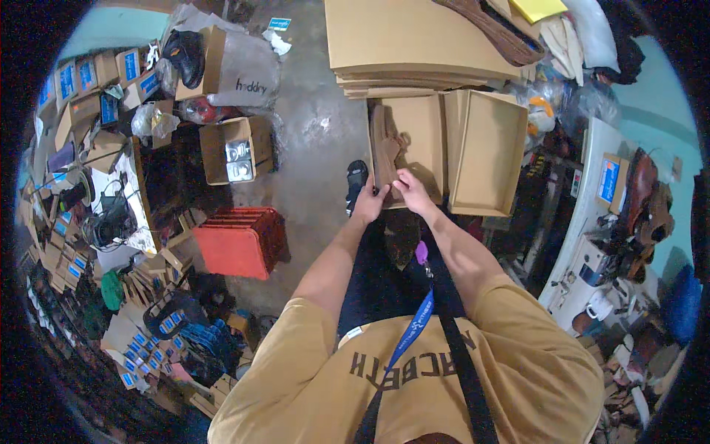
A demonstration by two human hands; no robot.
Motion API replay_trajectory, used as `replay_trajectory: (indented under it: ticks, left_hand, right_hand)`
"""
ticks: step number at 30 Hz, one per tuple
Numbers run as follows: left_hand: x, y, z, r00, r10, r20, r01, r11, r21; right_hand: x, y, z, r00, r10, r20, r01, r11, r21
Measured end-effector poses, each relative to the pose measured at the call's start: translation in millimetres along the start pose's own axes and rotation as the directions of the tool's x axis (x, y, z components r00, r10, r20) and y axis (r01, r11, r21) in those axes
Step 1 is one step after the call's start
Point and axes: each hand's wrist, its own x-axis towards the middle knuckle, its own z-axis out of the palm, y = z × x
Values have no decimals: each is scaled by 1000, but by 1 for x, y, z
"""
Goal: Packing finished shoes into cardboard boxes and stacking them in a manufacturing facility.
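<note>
One head-worn fisheye view, we look steeply down past our chest and forearms, open cardboard box (414, 144) close ahead, concrete floor (310, 126) beyond, edges bending toward the dark rim

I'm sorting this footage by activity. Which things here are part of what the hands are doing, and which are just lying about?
In hand: left hand and right hand on the brown shoe in the open cardboard box; box lid beside it.

Lying about: red crates, flat cardboard stack, blue-labelled boxes.
</note>
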Motion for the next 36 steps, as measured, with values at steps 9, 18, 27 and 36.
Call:
replay_trajectory:
  ticks: [9,18,27,36]
  left_hand:
    - [32,-85,-17,985,152,-84,-124,954,272]
    - [3,-13,-14,984,-38,-172,87,955,285]
    - [-14,89,-42,850,281,-446,-284,957,62]
    - [-46,128,6,943,317,-103,-333,909,-252]
  right_hand:
    - [10,-155,-60,975,-99,199,119,989,-93]
    - [54,-315,-274,377,-828,-416,398,550,-734]
    - [-41,-348,-283,398,-835,-380,401,531,-746]
    - [-20,-256,-181,763,-527,-374,579,815,32]
